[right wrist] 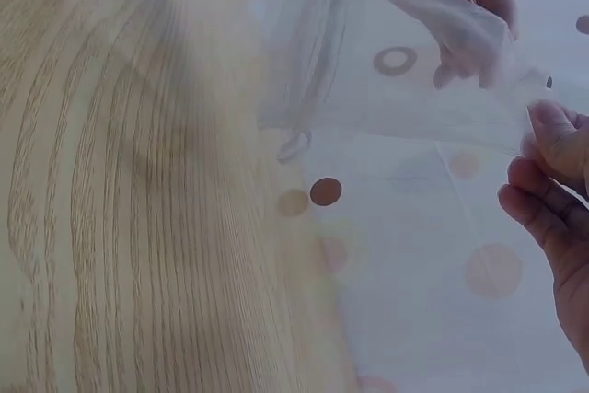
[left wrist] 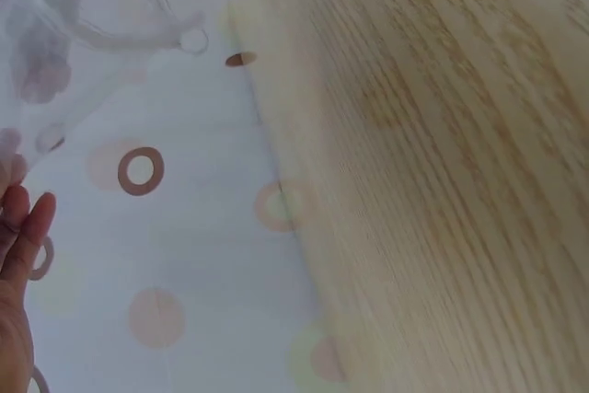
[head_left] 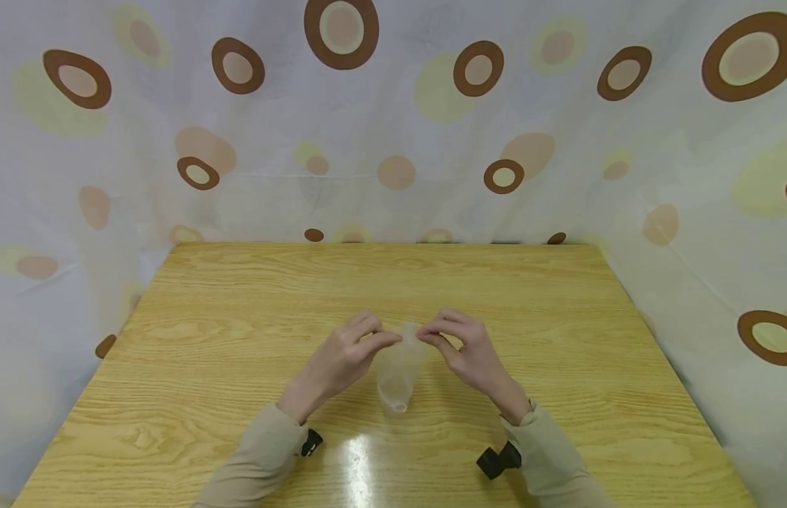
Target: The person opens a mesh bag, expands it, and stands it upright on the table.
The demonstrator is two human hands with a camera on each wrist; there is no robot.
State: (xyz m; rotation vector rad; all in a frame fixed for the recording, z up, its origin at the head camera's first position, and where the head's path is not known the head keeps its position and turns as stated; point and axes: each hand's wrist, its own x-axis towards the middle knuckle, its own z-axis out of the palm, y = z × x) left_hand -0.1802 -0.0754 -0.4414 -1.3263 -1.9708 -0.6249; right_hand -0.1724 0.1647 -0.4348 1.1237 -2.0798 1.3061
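Note:
A sheer whitish mesh pouch (head_left: 398, 367) hangs between both hands above the middle of the table. My left hand (head_left: 342, 360) pinches its upper left edge between thumb and fingers, and my right hand (head_left: 472, 356) pinches the upper right edge. In the right wrist view the pouch (right wrist: 414, 108) stretches from a gathered band with a small loop to the right hand (right wrist: 561, 200), the other hand (right wrist: 465, 6) beyond it. The left wrist view has the left hand (left wrist: 18, 292) at its edge, beneath the see-through pouch (left wrist: 101, 43).
The wood-grain table (head_left: 241, 296) reaches back to a white curtain (head_left: 368, 134) with brown, pink and yellow spots, which also hangs along both sides. Black devices (head_left: 500, 460) are at both cuffs.

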